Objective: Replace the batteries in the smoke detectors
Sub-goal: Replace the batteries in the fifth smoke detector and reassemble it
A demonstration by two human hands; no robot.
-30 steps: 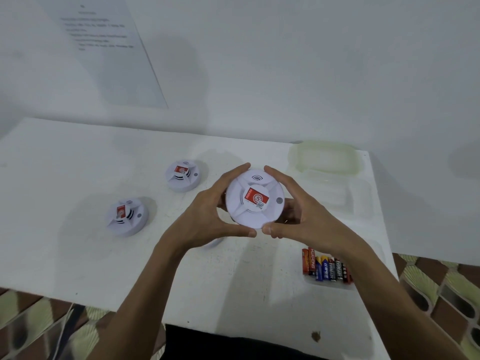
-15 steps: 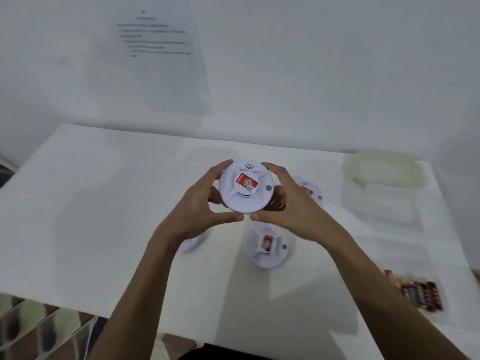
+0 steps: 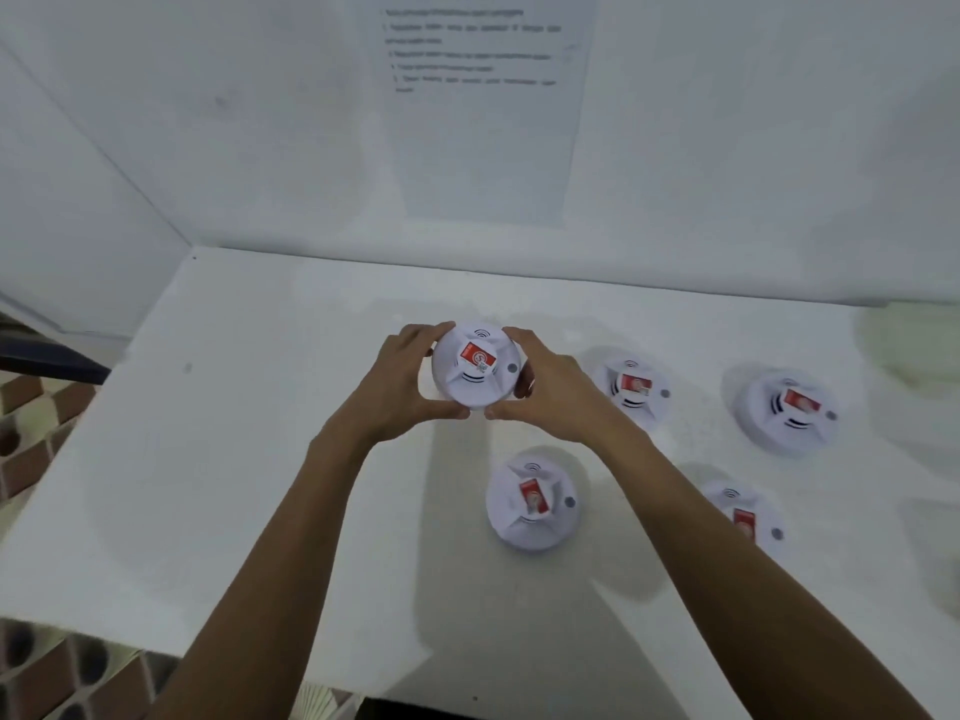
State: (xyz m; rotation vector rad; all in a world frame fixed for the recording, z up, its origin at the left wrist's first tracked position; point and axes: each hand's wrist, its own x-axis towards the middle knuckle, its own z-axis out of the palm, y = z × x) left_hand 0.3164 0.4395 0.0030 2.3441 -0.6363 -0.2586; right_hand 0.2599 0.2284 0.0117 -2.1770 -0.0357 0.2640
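Nearest, on the white table [image 3: 208, 485]: a first smoke detector [image 3: 532, 504], lying flat, red label on top. Just to its right, partly hidden behind the right forearm, a second smoke detector [image 3: 748, 519].

Farther in, over the table, held between both hands: a third smoke detector [image 3: 475, 374], red label facing up. Left hand [image 3: 395, 392] curled round its left rim, thumb under the near edge. Right hand [image 3: 548, 394] curled round the right rim, thumb likewise, both thumb tips nearly meeting.

Right of the hands, resting on the table and apart from each other: a fourth smoke detector [image 3: 631, 387] and a fifth smoke detector [image 3: 787, 407].

Beyond, at the far right, a pale blurred container [image 3: 904, 345]. On the wall behind, a printed sheet [image 3: 483, 148], text unreadable.
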